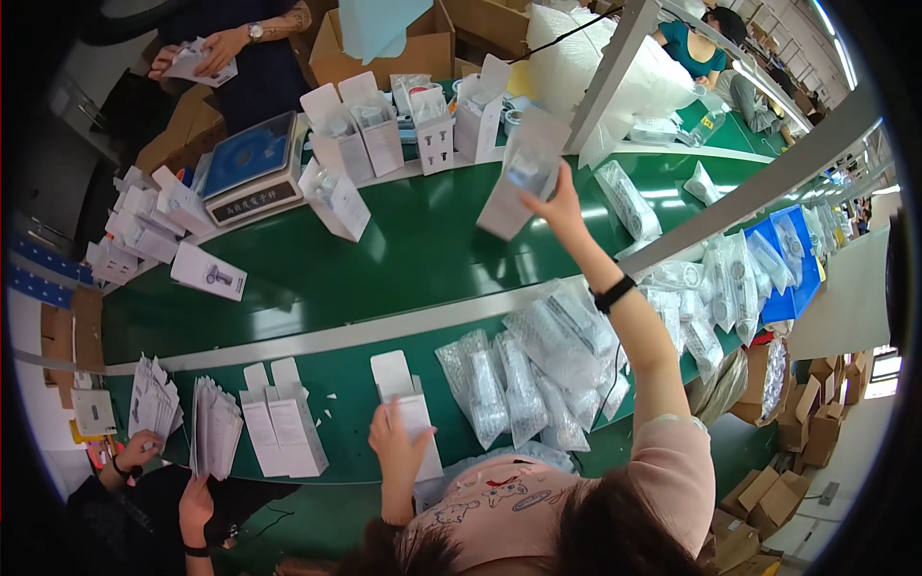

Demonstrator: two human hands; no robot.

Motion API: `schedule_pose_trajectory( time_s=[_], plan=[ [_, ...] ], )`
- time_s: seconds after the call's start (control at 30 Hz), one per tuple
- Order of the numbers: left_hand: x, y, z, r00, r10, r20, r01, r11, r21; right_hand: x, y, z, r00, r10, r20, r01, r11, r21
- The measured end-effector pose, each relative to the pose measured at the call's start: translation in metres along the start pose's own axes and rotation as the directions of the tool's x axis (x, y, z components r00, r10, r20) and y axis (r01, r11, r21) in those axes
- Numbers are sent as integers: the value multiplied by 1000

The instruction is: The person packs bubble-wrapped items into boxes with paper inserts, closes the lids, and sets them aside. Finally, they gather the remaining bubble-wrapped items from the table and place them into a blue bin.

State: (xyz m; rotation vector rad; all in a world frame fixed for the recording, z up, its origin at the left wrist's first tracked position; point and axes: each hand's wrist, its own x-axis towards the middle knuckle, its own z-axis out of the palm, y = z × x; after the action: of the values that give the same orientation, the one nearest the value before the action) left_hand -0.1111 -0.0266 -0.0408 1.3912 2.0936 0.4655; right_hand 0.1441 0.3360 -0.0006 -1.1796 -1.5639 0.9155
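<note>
Right grip (pixel 555 204) holds a tilted white box (pixel 519 168); left grip (pixel 398 447) touches another carton (pixel 416 411)

Bright here! Tube lights (pixel 845 63) glow far right of the scale (pixel 248 161); glare streaks the table (pixel 408 269) below it, edges bowing.

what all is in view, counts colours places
worktops: several, green, across middle
held box: 1, white, upper centre
near box: 1, white, lower centre
other boxes: many, white, left and top
bagged items: many, clear and white, right
paper stacks: 2, white, lower left
scale: 1, blue-topped, upper left
bin: 1, blue, right
cartons: many, brown, around edges
co-workers: at least 3, dark or teal-clothed, edges
left hand: 1, bare, at near box
right hand: 1, bare, on held box
</note>
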Motion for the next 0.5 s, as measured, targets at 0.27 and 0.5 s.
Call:
schedule_pose_trajectory(
  time_s=[0.27, 0.5],
  plan=[
    [52, -69, 38, 998, -8, -61, 0, 991, -132, 64, 99, -13, 977, -100, -190, 24, 930, -368],
    [53, -9, 0, 975, -192, 114, 213, 658, -722, 71, 172, -105, 836, -42, -547, -548, -55, -834]
  ],
)
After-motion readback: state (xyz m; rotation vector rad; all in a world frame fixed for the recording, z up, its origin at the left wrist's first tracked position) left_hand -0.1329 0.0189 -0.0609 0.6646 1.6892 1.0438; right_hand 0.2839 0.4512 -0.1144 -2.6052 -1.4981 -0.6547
